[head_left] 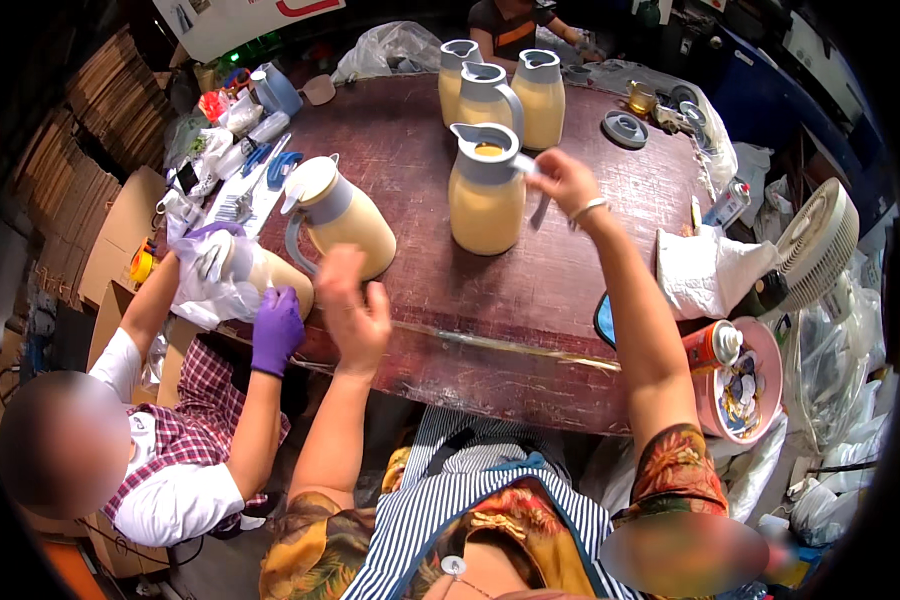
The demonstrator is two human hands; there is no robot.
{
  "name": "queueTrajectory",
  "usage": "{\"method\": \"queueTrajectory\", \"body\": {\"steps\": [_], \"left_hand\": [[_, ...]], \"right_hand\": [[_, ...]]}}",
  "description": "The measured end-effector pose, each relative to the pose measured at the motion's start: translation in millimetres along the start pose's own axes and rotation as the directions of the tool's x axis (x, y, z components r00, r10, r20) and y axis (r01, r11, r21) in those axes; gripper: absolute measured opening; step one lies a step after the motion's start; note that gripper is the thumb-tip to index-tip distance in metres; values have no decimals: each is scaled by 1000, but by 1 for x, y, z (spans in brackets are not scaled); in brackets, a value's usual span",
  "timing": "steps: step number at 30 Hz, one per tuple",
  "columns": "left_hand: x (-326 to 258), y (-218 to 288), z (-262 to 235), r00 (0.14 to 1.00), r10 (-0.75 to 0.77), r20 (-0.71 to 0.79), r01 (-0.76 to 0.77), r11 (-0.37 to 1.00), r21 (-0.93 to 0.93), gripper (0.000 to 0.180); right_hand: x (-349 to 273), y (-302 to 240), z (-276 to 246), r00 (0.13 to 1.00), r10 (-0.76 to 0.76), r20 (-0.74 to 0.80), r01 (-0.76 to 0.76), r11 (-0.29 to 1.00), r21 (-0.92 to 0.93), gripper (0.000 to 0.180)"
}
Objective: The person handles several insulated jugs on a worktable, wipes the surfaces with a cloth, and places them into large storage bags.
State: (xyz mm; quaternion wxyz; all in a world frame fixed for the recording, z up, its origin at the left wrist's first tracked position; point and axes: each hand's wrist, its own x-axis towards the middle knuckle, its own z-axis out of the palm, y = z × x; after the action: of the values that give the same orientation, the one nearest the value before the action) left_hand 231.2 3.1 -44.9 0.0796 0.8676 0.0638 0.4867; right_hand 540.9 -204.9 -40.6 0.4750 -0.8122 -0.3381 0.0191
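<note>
A cream jug with a grey collar and spout stands open-topped on the dark red table. My right hand is closed around its grey handle at the right side. My left hand, slightly blurred, hovers near the table's front edge, thumb apart from the fingers, with nothing seen in it. Just beyond it is a lidded cream jug, leaning in the picture, its grey handle toward the left. Whether my left fingers touch that jug is hard to see. Several similar jugs stand farther back without lids.
At left a co-worker's purple-gloved hand holds a jug in clear plastic. A grey lid ring lies at back right. Along the right edge are a fan, a spray can and a pink bucket. Another person sits opposite.
</note>
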Motion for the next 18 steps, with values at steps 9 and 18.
{"method": "queueTrajectory", "body": {"steps": [9, 18], "left_hand": [[-43, 113, 32, 777, 14, 629, 524, 539, -659, 25], [-40, 141, 1, 825, 25, 565, 452, 571, -685, 22]], "right_hand": [[-154, -85, 5, 953, 211, 216, -275, 904, 329, 40], [-183, -107, -5, 898, 398, 190, -401, 558, 727, 46]]}}
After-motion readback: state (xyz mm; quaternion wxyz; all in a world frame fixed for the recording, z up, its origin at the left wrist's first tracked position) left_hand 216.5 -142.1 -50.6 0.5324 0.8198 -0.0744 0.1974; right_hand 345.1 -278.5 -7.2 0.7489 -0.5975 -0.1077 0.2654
